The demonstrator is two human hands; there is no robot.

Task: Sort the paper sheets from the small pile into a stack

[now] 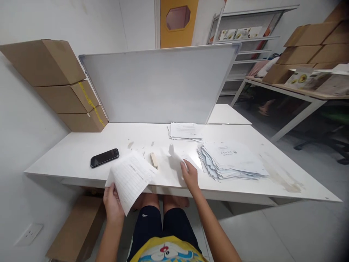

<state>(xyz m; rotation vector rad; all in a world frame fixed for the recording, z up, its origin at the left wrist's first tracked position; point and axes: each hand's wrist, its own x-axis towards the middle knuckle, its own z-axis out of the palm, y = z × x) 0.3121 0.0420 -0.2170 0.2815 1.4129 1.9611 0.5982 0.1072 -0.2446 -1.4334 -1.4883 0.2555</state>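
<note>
My left hand (pixel 113 203) is closed on the lower left edge of a printed sheet of paper (pixel 132 178), tilted over the table's front edge. Above the tabletop, my right hand (pixel 190 174) pinches another white sheet of paper (pixel 176 154), seen nearly edge-on. Between the two sheets lies a small beige stapler-like object (pixel 154 160); its exact kind is hard to make out. A black phone (pixel 104 158) rests left of the printed sheet. Right of my right hand is a thick, uneven stack of papers (pixel 231 160). A smaller paper pile (pixel 185 131) lies farther back.
A whiteboard (pixel 160 85) stands upright along the back of the white table (pixel 79 145). Cardboard boxes (pixel 65 87) are stacked at the left wall, and another box (pixel 79 225) sits below. A metal shelf (pixel 248 42) and a second table (pixel 294 91) with boxes are at right.
</note>
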